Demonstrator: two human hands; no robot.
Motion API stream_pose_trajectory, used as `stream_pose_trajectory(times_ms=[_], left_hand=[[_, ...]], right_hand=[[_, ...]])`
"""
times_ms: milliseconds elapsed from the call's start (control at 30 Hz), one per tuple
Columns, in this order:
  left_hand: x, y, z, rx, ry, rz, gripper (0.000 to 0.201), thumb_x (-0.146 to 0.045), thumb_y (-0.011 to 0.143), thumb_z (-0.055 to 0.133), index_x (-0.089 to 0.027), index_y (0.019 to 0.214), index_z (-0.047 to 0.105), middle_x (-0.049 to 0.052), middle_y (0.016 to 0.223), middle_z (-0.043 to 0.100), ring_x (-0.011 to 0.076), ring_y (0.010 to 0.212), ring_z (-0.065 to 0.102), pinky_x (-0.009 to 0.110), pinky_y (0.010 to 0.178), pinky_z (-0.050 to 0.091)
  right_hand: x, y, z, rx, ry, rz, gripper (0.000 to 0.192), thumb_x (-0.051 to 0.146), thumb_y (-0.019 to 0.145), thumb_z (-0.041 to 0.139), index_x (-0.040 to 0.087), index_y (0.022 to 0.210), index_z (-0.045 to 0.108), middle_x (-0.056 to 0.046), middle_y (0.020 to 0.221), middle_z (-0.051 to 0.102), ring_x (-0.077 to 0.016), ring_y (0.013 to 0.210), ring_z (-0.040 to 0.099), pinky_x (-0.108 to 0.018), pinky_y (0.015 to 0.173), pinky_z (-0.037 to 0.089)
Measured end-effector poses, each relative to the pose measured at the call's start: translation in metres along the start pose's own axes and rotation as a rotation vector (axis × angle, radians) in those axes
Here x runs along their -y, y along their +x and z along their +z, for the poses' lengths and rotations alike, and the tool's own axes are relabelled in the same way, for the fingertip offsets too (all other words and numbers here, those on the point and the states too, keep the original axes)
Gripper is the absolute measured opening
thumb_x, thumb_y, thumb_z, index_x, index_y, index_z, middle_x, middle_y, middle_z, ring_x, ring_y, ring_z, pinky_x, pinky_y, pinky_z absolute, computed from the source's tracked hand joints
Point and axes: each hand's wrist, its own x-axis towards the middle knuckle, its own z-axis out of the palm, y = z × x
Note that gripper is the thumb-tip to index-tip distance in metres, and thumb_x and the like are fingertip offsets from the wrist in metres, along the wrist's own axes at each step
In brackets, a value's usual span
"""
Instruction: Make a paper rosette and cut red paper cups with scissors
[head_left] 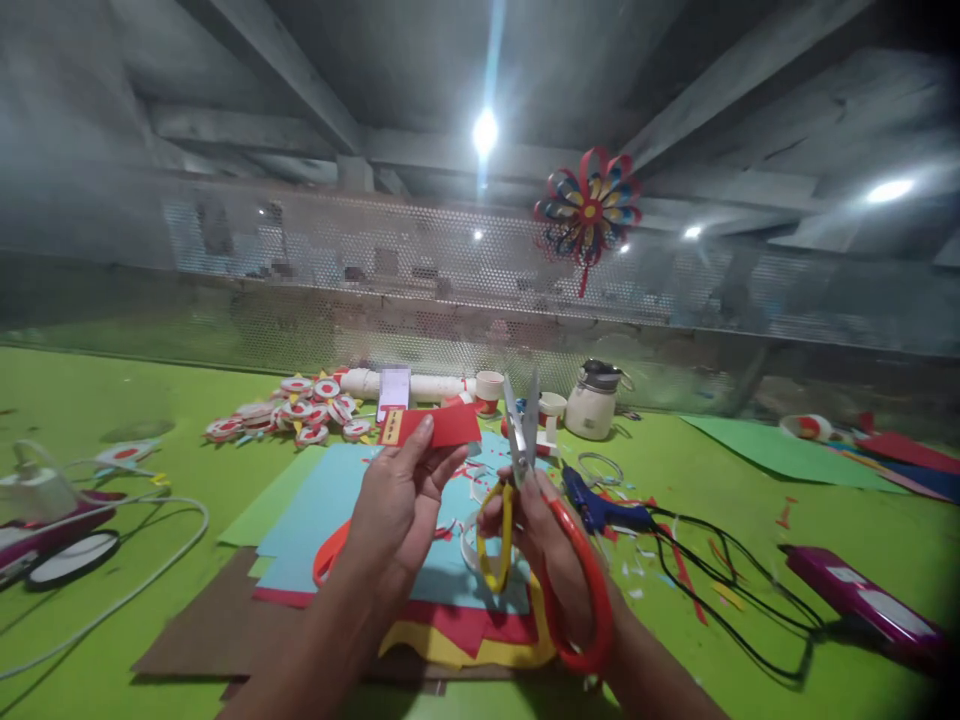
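Note:
My left hand (pixel 401 495) pinches a red paper piece (pixel 450 428) with a yellow, marked strip at its left end. To its right, my right hand (pixel 551 540) grips scissors (pixel 519 430) with one yellow and one orange-red handle loop. The scissor blades point up, spread apart, close to the paper's right edge but not visibly cutting it. Beneath both hands lie stacked sheets of light blue paper (pixel 300 530), with red and yellow sheets and brown cardboard (pixel 210 625) below. An orange-red loop shows partly behind my left wrist.
White-and-red round paper pieces (pixel 300 410) are heaped at the back left. A blue glue gun (pixel 600 500) with a black cord lies right, near a purple power strip (pixel 862 595). A white jug (pixel 592 405) stands behind. Paper scraps litter the green table (pixel 720 660); a cable curves at left.

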Motion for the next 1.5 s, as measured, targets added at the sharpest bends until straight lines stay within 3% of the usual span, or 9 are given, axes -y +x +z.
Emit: stream_pose_trajectory(times_ms=[167, 333, 500, 667, 767, 1000, 1200, 1500], left_hand=[[0.005, 0.0, -0.003, -0.003, -0.018, 0.039, 0.005, -0.012, 0.076, 0.064, -0.009, 0.072, 0.063, 0.005, 0.068, 0.07, 0.0131, 0.062, 0.066, 0.025, 0.059, 0.059], [0.008, -0.003, -0.004, 0.013, -0.017, 0.058, 0.007, -0.012, 0.071, 0.069, -0.007, 0.075, 0.065, 0.008, 0.071, 0.072, 0.0143, 0.063, 0.067, 0.026, 0.062, 0.059], [0.01, -0.005, -0.005, 0.033, -0.022, 0.112, 0.01, -0.014, 0.072, 0.069, -0.009, 0.08, 0.066, 0.008, 0.077, 0.073, 0.0158, 0.067, 0.068, 0.03, 0.068, 0.059], [0.006, 0.001, -0.008, -0.007, -0.059, 0.213, 0.01, -0.016, 0.07, 0.07, -0.011, 0.079, 0.066, 0.005, 0.075, 0.072, 0.0155, 0.067, 0.068, 0.029, 0.066, 0.059], [0.004, 0.003, -0.01, -0.028, -0.054, 0.217, 0.01, -0.016, 0.069, 0.071, -0.01, 0.076, 0.066, 0.005, 0.074, 0.072, 0.0146, 0.064, 0.067, 0.028, 0.063, 0.06], [0.018, -0.002, -0.01, -0.057, -0.008, 0.076, 0.009, -0.012, 0.067, 0.073, -0.007, 0.071, 0.067, 0.007, 0.069, 0.071, 0.0133, 0.062, 0.066, 0.028, 0.065, 0.06], [0.022, -0.006, -0.01, -0.037, -0.054, -0.007, 0.01, -0.017, 0.072, 0.071, -0.008, 0.072, 0.068, 0.008, 0.073, 0.071, 0.0126, 0.067, 0.066, 0.026, 0.066, 0.059], [0.022, -0.006, -0.011, -0.034, -0.056, -0.029, 0.01, -0.017, 0.072, 0.07, -0.007, 0.071, 0.068, 0.007, 0.07, 0.07, 0.0122, 0.063, 0.065, 0.027, 0.066, 0.059]], right_hand=[[-0.003, -0.014, 0.012, 0.135, -0.18, 0.053, 0.053, 0.061, 0.086, 0.04, 0.017, 0.113, 0.05, -0.002, 0.074, 0.054, -0.0152, 0.069, 0.053, -0.028, 0.064, 0.046], [-0.009, -0.02, 0.013, 0.064, -0.242, 0.097, 0.055, 0.065, 0.085, 0.037, 0.019, 0.114, 0.05, 0.0, 0.069, 0.05, -0.0138, 0.063, 0.049, -0.026, 0.058, 0.044], [-0.022, -0.018, 0.01, 0.076, -0.165, 0.146, 0.063, 0.071, 0.078, 0.042, 0.019, 0.112, 0.049, -0.001, 0.069, 0.052, -0.0137, 0.06, 0.05, -0.025, 0.052, 0.044], [-0.027, -0.016, 0.012, -0.031, -0.059, 0.248, 0.07, 0.077, 0.07, 0.046, 0.017, 0.107, 0.051, 0.003, 0.06, 0.048, -0.0095, 0.048, 0.046, -0.02, 0.043, 0.039], [-0.023, -0.02, 0.013, 0.031, -0.083, 0.278, 0.067, 0.075, 0.073, 0.044, 0.017, 0.106, 0.052, 0.004, 0.058, 0.046, -0.0073, 0.044, 0.042, -0.018, 0.04, 0.036], [-0.017, -0.021, 0.006, 0.041, -0.3, 0.163, 0.064, 0.072, 0.078, 0.04, 0.017, 0.108, 0.053, 0.002, 0.06, 0.05, -0.01, 0.05, 0.047, -0.021, 0.046, 0.041], [-0.006, -0.018, 0.004, 0.017, -0.663, -0.096, 0.05, 0.062, 0.085, 0.038, 0.019, 0.103, 0.057, 0.001, 0.064, 0.054, -0.0142, 0.058, 0.051, -0.025, 0.054, 0.039], [-0.002, -0.019, 0.004, 0.014, -0.699, -0.128, 0.048, 0.058, 0.087, 0.037, 0.018, 0.101, 0.058, 0.002, 0.061, 0.051, -0.0134, 0.052, 0.048, -0.024, 0.05, 0.037]])
